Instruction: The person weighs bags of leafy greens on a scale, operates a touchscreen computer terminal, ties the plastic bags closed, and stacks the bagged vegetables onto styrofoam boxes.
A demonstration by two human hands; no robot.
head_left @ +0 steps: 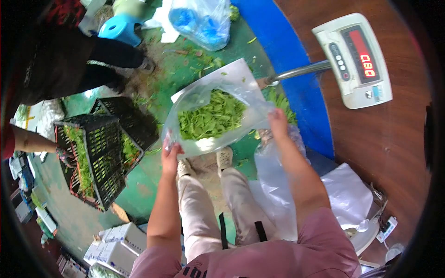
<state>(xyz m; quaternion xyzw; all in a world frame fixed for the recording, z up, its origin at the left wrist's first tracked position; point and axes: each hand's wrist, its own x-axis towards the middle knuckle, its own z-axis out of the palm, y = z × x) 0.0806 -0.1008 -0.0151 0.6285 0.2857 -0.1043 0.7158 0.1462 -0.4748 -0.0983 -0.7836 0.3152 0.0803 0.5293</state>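
Observation:
A clear plastic bag (254, 116) is spread wide over the scale's pale platform (242, 73), its mouth facing up. Loose leafy greens (212, 116) lie inside it. My left hand (171, 150) grips the near left rim of the bag, fingers closed on the plastic. On the other side my right hand (278, 123) pinches the right rim. The scale's display head (354, 60) stands on a metal post to the right, with red digits lit that look like 0.80.
Black crates (99, 153) of greens stand at left, where another person's hand (67, 157) reaches in. A blue stool (120, 30) and a bag with blue contents (201, 23) are at the back. White boxes (118, 245) sit lower left; plastic sheeting (278, 185) lies beside my right arm.

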